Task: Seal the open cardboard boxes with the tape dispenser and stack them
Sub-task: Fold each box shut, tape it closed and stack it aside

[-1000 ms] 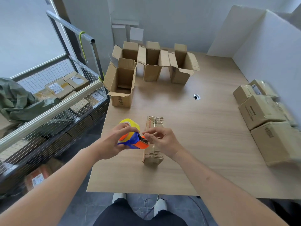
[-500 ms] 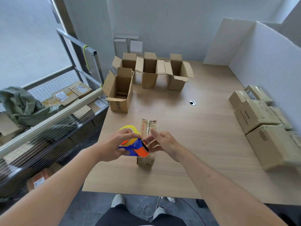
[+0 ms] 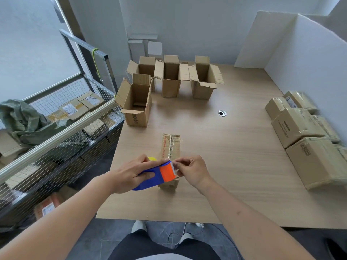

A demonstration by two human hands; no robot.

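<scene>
l hand (image 3: 129,174) grips tape dispenser (image 3: 158,175) by its blue body, fingers curled over the top, thumb underneath at the handle slot. yellow tape roll (image 3: 151,158) just shows behind the knuckles. orange front w/ serrated blade faces r.

r hand (image 3: 191,170) at the blade end; thumb + forefinger pinched together on the tape end, other fingers loosely curled. tape itself too thin/clear to see well.

dispenser held just above near end of a narrow closed box (image 3: 170,150), which lies lengthwise on the wooden surface (image 3: 234,166), shiny tape along its top seam. near end of box hidden behind dispenser; cannot tell if touching.

4 open cardboard boxes at far l of surface, flaps up: front one (image 3: 137,104) nearest the l edge, 3 in a row behind it (image 3: 145,69) (image 3: 171,79) (image 3: 203,81). well apart from the hands.

sealed boxes (image 3: 300,128) grouped at r edge beside the white partition (image 3: 304,59), some stacked, wrapped in clear tape. cable grommet (image 3: 222,113) mid-surface.

l of surface: wire cage cart (image 3: 62,139) w/ labelled parcels + green cloth (image 3: 24,117).
</scene>
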